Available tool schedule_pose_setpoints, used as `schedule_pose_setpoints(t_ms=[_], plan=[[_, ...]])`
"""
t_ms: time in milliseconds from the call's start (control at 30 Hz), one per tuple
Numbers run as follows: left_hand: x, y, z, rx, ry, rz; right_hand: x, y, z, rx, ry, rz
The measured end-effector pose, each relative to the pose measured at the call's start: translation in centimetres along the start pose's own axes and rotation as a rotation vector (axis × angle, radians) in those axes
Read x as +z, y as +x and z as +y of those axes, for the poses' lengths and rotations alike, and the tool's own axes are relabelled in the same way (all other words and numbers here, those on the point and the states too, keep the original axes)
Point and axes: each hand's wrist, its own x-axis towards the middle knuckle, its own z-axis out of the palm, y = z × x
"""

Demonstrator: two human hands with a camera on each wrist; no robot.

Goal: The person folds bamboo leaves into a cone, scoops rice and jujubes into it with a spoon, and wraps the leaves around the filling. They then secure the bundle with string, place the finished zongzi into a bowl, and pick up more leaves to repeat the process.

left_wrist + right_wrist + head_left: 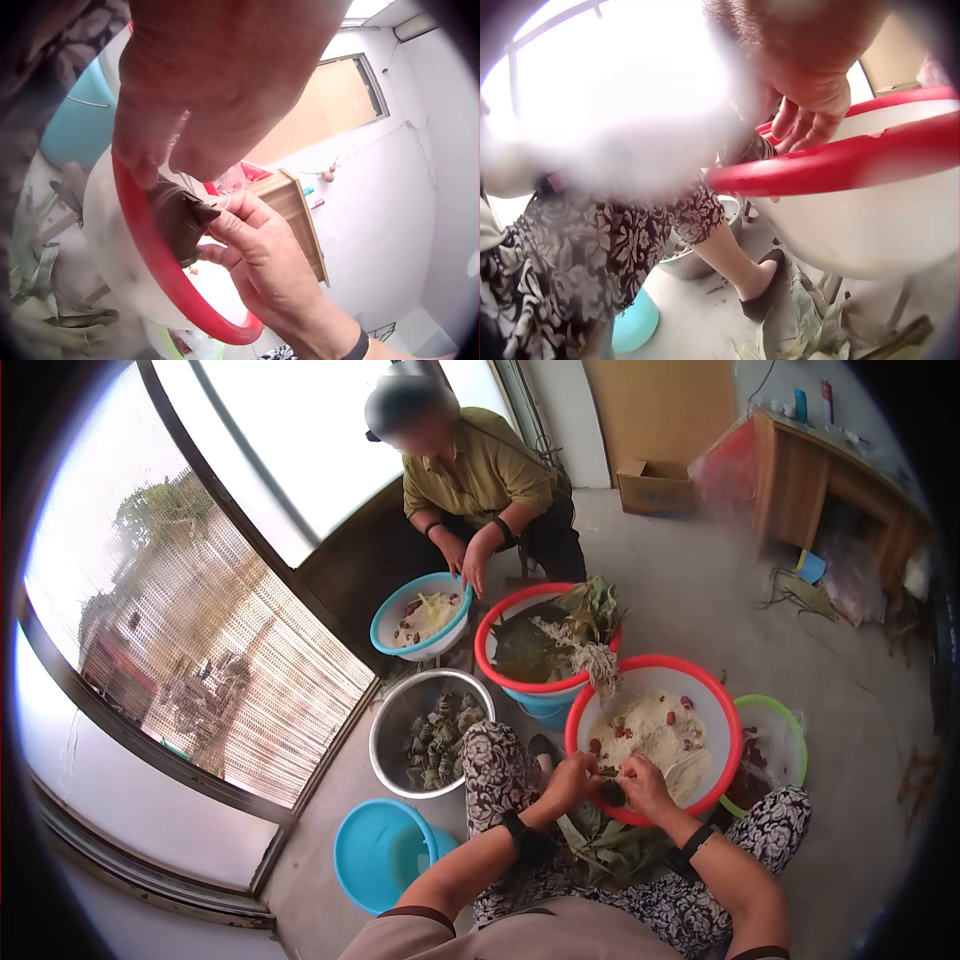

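Over the near rim of a large red-rimmed basin, both hands meet at a dark green leaf-wrapped rice dumpling. My left hand grips its upper side, with the fingers partly hidden in the left wrist view. Across from it, my right hand pinches at the dumpling's pointed corner between thumb and fingers. A pale loop shows at the right fingertips. Inside the basin lies pale rice with red dates and a white scoop. Loose long leaves lie below the hands.
Opposite sits another person by a blue-rimmed basin of rice. Between us stand a red-rimmed basin of leaves and strings and a metal basin of wrapped dumplings. A blue bucket is at left, a green-rimmed basin at right.
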Motion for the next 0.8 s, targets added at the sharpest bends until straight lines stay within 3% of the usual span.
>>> schedule_pose_setpoints(t_ms=[33, 100, 133, 200, 233, 367, 400, 433, 500, 533, 600, 633, 700, 800], plan=[[-0.1, -0.1, 0.3, -0.009, -0.023, -0.036, 0.1, -0.2, 0.4, -0.014, -0.003, 0.01], [-0.5, 0.0, 0.9, -0.034, -0.111, -0.146, -0.1, -0.1, 0.7, 0.391, 0.297, -0.107], [-0.6, -0.1, 1.2, -0.022, -0.107, -0.136, -0.3, 0.0, 0.8, 0.377, 0.294, -0.103], [-0.9, -0.1, 2.2, 0.17, -0.237, -0.153, -1.0, 0.6, 0.8, 0.669, 0.518, -0.157], [-1.4, -0.2, 2.8, 0.261, -0.147, -0.172, -1.3, 1.1, 0.9, 0.727, 0.608, -0.137], [-3.6, 1.2, 6.0, 0.448, -0.092, -0.237, -4.2, 3.2, 0.8, 0.805, 0.83, -0.179], [-4.0, 1.8, 6.9, 0.412, -0.099, -0.219, -5.1, 3.7, 0.3, 0.797, 0.852, -0.171], [-5.5, 2.7, 8.8, 0.532, -0.038, -0.178, -6.1, 3.7, -0.5, 0.742, 0.879, -0.171], [-6.3, 4.0, 10.2, 0.445, -0.037, -0.188, -8.3, 4.5, -2.8, 0.687, 0.888, -0.172], [-5.9, 5.1, 9.5, 0.492, -0.115, -0.133, -9.5, 4.6, -3.7, 0.614, 0.882, -0.203], [-6.4, 6.3, 9.7, 0.199, -0.405, -0.28, -10.8, 4.7, -5.0, 0.55, 0.895, -0.224], [-6.3, 7.0, 9.4, 0.202, -0.4, -0.284, -11.1, 4.8, -5.3, 0.546, 0.9, -0.219], [-5.7, 7.6, 8.2, -0.046, -0.649, -0.298, -10.8, 4.3, -5.7, 0.437, 0.767, -0.164], [-4.7, 7.9, 7.0, -0.206, -0.75, -0.297, -9.4, 4.7, -5.1, 0.35, 0.668, -0.211]])
